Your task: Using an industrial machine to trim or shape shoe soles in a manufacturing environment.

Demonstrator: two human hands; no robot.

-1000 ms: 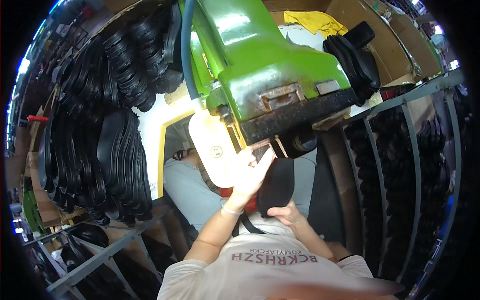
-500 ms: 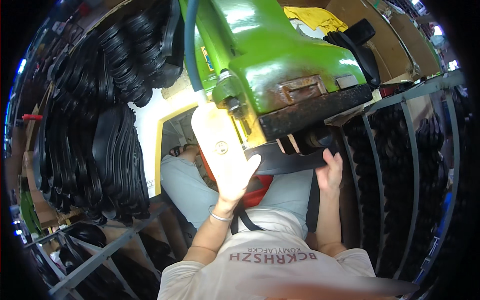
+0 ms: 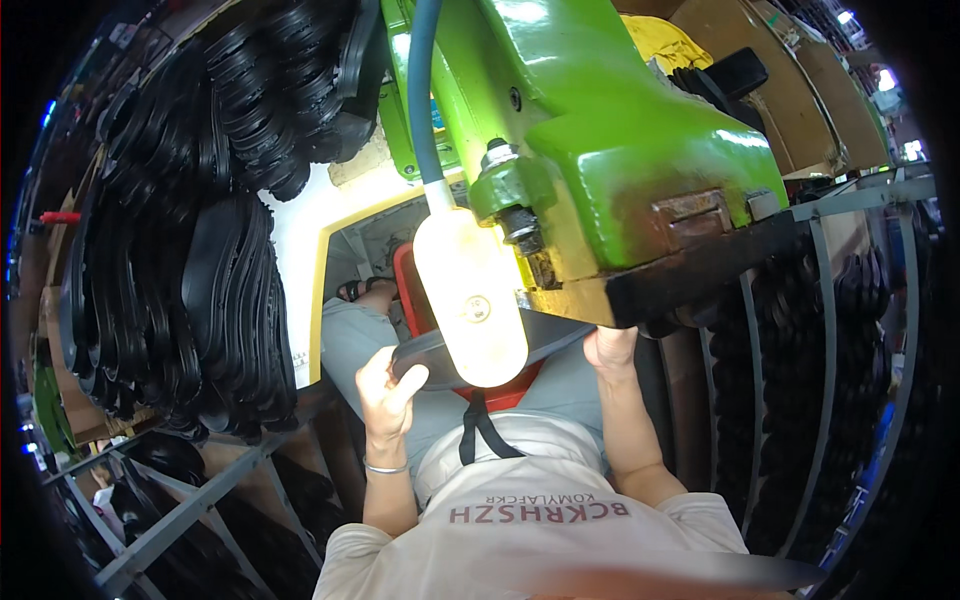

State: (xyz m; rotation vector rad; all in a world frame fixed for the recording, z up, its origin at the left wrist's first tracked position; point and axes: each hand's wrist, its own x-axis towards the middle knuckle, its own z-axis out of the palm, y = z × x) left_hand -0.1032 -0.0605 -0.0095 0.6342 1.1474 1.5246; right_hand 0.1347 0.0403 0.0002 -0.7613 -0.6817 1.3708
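A black shoe sole [image 3: 425,352] spans the gap between my two hands, under the head of a green machine [image 3: 650,140]. My left hand [image 3: 385,400], with a bracelet at its wrist, pinches the sole's left end, thumb on the near side. At the other end my right hand [image 3: 612,352] grips the sole just below the machine's dark lower edge, its fingers partly hidden there. A glowing oblong lamp [image 3: 470,290] hangs from a blue-grey tube in front of the sole and covers its middle.
Stacks of black soles [image 3: 235,300] stand on the left beside a yellow-edged white surface [image 3: 300,260]. Metal racks [image 3: 825,330] packed with black soles rise on the right. A cardboard box [image 3: 800,90] and a yellow cloth [image 3: 665,45] lie behind the machine.
My left hand has moved left, bringing the sole's left end out past the lamp. My right hand has also shifted left, closer under the machine's edge. The machine and lamp sit farther right in view.
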